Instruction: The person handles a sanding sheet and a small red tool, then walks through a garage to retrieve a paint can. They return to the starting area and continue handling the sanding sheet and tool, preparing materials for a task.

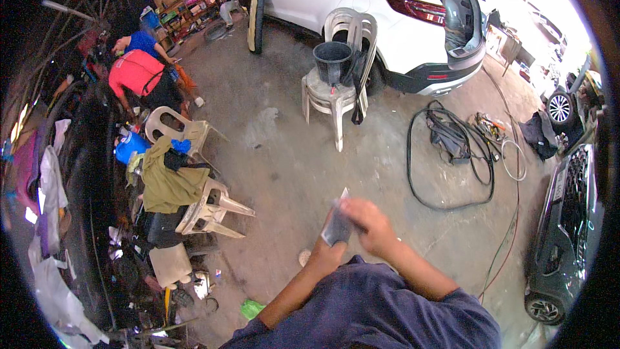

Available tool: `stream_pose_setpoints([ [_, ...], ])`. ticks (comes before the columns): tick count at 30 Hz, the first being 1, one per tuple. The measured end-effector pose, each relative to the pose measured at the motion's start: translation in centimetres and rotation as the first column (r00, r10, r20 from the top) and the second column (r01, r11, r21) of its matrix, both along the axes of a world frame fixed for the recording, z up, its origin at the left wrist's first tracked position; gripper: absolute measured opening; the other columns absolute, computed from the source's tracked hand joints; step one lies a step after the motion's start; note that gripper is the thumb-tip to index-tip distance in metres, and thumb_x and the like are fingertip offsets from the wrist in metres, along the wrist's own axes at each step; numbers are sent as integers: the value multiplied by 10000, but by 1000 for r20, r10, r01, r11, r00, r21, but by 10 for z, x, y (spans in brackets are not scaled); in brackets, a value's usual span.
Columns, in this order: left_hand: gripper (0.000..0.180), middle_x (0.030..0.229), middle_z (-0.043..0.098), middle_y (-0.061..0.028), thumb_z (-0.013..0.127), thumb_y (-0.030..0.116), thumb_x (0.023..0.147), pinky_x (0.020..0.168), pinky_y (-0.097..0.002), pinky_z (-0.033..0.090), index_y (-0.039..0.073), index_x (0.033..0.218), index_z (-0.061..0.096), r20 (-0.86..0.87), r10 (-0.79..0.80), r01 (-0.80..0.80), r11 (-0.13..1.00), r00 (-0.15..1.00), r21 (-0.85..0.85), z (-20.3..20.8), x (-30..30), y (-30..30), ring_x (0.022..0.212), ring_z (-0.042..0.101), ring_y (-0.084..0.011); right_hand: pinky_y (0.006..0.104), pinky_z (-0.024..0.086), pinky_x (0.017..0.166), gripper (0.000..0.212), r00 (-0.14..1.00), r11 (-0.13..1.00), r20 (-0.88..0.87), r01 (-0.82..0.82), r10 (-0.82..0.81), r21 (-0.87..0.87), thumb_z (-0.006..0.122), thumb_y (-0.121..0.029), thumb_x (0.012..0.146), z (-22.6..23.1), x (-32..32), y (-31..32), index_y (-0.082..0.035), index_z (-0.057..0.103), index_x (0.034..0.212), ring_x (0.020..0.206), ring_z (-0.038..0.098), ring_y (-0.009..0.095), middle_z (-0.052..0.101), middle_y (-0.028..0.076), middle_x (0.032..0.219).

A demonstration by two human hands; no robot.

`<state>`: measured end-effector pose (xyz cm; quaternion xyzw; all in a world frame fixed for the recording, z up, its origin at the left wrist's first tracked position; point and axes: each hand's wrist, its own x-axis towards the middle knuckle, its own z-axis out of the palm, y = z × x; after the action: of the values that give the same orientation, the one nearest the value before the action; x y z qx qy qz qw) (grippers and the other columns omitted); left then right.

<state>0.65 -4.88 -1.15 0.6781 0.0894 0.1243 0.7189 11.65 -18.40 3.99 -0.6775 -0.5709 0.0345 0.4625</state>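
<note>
In front of my body, my left hand [329, 253] grips the lower end of a small dark grey sheet [336, 227], which looks like a piece of sandpaper. My right hand [373, 225] is closed at the sheet's upper right edge, its fingers bent over it. A pale corner sticks up past the right fingers. The sheet is slightly blurred, and its far side is hidden. Both hands are in the air above the concrete floor [284, 155].
Ahead, a black bucket [332, 68] sits on stacked plastic chairs [337, 100] beside a white car [374, 19]. A black hose [413, 187] coils at right, near a dark bumper [562, 220]. Leftward are a cloth-draped chair [216, 210] and a bending person in red [139, 77].
</note>
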Motion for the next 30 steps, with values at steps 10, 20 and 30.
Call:
stream_pose_setpoints([
  [10,849,1556,395,-92,693,124,919,1166,-369,348,78,1603,192,-34,65,-65,998,997,-14,15,-18,39,1387,421,-194,470,441,1091,490,981,969,14,-192,193,155,631,-101,851,-4,-26,23,-81,605,1339,1292,567,346,584,160,1408],
  [20,799,1602,322,-117,655,159,950,1202,-376,271,34,1593,198,-13,211,-206,936,977,-285,6,-45,35,1464,319,-205,445,454,1068,505,972,957,-58,-211,226,199,656,-2,820,7,-53,38,-57,610,1320,1234,600,354,616,186,1352],
  [30,776,1614,303,-184,430,-77,841,1220,-363,217,29,1582,223,52,236,-239,970,970,43,30,-52,17,1506,265,-262,454,476,1032,501,991,961,-11,-125,132,246,631,39,824,5,-63,40,-42,598,1317,1231,593,383,610,174,1361],
])
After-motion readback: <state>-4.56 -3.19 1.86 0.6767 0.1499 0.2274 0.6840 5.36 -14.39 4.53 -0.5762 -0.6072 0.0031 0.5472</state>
